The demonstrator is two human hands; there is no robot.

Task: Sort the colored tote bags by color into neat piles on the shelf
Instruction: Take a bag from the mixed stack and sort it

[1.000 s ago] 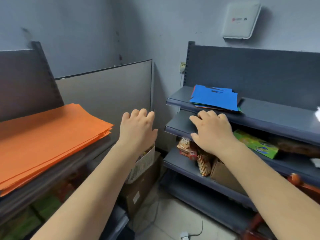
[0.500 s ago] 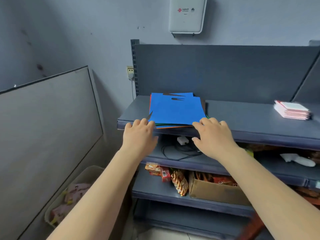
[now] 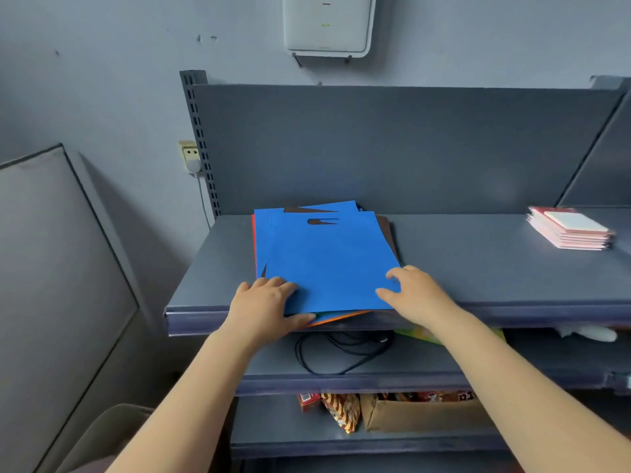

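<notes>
A grey metal shelf runs across the view at chest height, with a dark back panel rising behind it and a slotted post at its left end. The shelf's front lip runs level from left to right, just under both hands. To the right of the bags the shelf top lies bare as far as a small pink stack near the right edge, well apart from the bags. To the left, a bare strip of shelf separates the bags from the shelf end.

A pile of flat tote bags sits on the left half of this shelf, its near edge hanging slightly past the front lip. The top bag is bright blue, with a slot handle cut near its far edge. A second blue bag shows beneath it, turned a little askew. Brown edges peek out at the back and right, and orange and green edges show at the front and left. The pile is uneven, its corners fanned.

The left hand grasps the pile's near left corner, fingers on top and thumb curled under the edge. The right hand rests on the near right corner, fingers loosely bent on the blue bag; whether its thumb is under the edge cannot be told.

Below, a black cable lies on the next shelf, and a cardboard box sits lower still.
</notes>
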